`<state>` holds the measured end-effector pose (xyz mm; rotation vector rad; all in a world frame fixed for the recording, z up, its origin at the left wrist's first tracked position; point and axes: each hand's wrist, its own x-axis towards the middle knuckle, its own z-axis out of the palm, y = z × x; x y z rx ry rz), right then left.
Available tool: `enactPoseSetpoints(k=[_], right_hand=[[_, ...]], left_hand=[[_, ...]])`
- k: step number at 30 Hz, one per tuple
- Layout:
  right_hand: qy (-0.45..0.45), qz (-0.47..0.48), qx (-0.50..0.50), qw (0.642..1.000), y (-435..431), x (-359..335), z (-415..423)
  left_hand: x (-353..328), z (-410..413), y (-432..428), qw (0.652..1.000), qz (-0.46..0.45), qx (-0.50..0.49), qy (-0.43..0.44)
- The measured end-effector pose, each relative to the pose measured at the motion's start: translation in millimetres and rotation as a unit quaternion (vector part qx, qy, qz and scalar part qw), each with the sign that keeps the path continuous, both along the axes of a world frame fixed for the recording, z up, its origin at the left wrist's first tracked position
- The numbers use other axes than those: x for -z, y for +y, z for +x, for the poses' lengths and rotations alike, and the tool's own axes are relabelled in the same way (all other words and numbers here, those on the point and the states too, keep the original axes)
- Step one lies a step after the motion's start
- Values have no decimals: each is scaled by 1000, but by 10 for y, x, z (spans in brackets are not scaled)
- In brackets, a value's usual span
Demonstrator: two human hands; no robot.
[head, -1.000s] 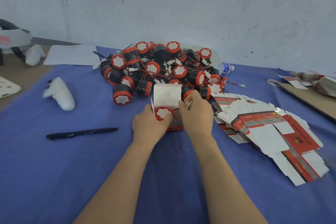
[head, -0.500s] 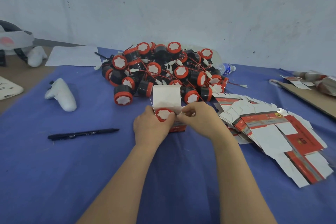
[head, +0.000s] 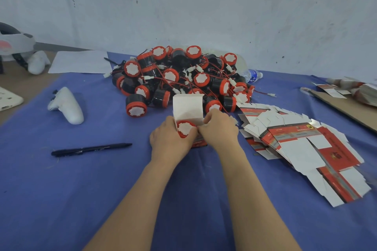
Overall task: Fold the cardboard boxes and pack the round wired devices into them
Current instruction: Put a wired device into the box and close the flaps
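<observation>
Your left hand [head: 171, 140] curls round the left side of the box [head: 188, 108]. Your right hand [head: 220, 131] grips its right side, with the fingers [head: 210, 118] bent in at the mouth. They seem to pinch a small side flap, though the exact hold is hidden.

The box stands on the surface [head: 81, 189] directly in front of you, folded into shape, its white lid flap upright and open. One device [head: 185, 128] sits inside it between your two hands, red rim and white face up. You cannot see from here where its wire lies.

By my reading, this box is folded and loaded but not yet closed, so the side flaps and the lid are left to tuck in. Beyond that, most of the job looks to be ahead of you. The pile [head: 179, 79] of devices just behind the box is large, with red wires tangled across it. The stack of flats [head: 302, 149] fans out to your right, none of them folded. No closed box shows anywhere in view, so I cannot tell how many you have packed.

A pen [head: 89, 149] and a white controller [head: 67, 106] lie well to your left, apart from the work. A bottle [head: 253, 74] lies behind the pile.
</observation>
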<state>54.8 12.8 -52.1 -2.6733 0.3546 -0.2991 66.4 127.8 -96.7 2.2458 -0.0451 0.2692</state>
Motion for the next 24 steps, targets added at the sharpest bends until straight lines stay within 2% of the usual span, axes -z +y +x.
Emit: enactPoseSetpoints(k=[4, 8, 12, 15, 20, 24], right_hand=[[37, -61, 28, 997, 3, -52, 90], [27, -84, -5, 996, 17, -82, 85], [-16, -39, -39, 998, -27, -83, 51], [-37, 13, -60, 997, -65, -53, 58], [-57, 9, -76, 995, -79, -4, 47], [-28, 10, -84, 996, -120, -32, 19]], left_hand=[[1, 0, -44, 1000, -4, 8, 4], [0, -26, -35, 996, 73, -42, -11], [-17, -44, -27, 1000, 11, -18, -3], [-34, -45, -24, 1000, 5, -13, -5], [-29, -49, -22, 1000, 8, -21, 0], [-32, -54, -19, 1000, 10, -23, 0]])
